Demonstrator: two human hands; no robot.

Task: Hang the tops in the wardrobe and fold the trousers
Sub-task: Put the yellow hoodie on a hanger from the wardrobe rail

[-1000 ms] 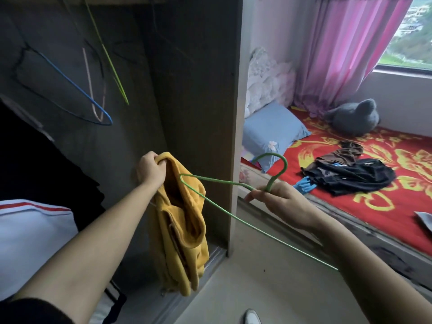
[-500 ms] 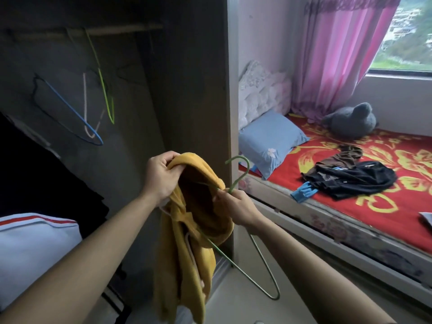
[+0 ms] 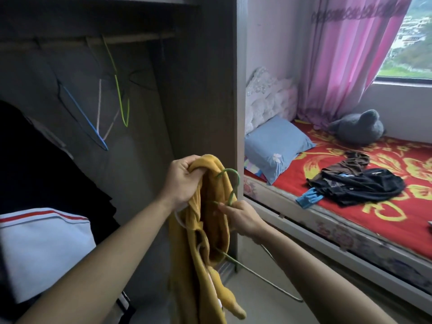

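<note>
Yellow soft top point(image 3: 198, 265) is not hung yet: left grip point(image 3: 184, 181) clenches it, right grip point(image 3: 243, 218) pinches thin green wire hanger point(image 3: 232, 196); dark clothes point(image 3: 364, 185) wait.

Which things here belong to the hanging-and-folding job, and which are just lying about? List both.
Job: yellow top, green hanger, left hand, right hand, wardrobe rail, empty hangers, dark clothes pile.
Lying about: blue pillow, grey plush toy, pink curtain.
</note>
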